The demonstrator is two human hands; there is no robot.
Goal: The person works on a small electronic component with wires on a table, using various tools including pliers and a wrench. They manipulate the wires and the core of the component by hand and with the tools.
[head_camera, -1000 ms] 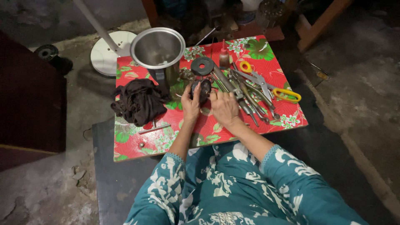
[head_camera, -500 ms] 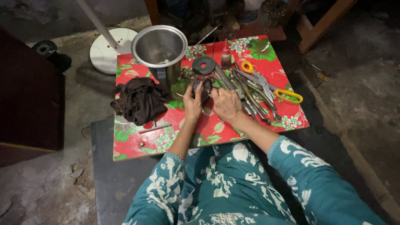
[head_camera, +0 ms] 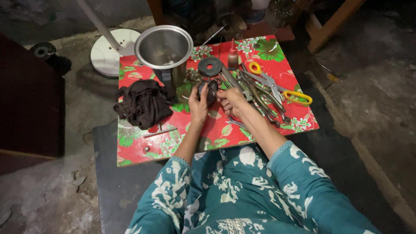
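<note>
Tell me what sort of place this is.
Probably a small floor-level repair workshop. Hand tools lie spread over a red floral cloth on a bare concrete floor, beside a steel jar, while both hands work a small dark part.

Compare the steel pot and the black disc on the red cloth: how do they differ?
The steel pot is shiny silver, while the black disc is dark and dull. The steel pot stands tall and open on top; the black disc lies flat with a small hole in its middle. The steel pot is much wider. Both are round and untouched by either hand.
</note>
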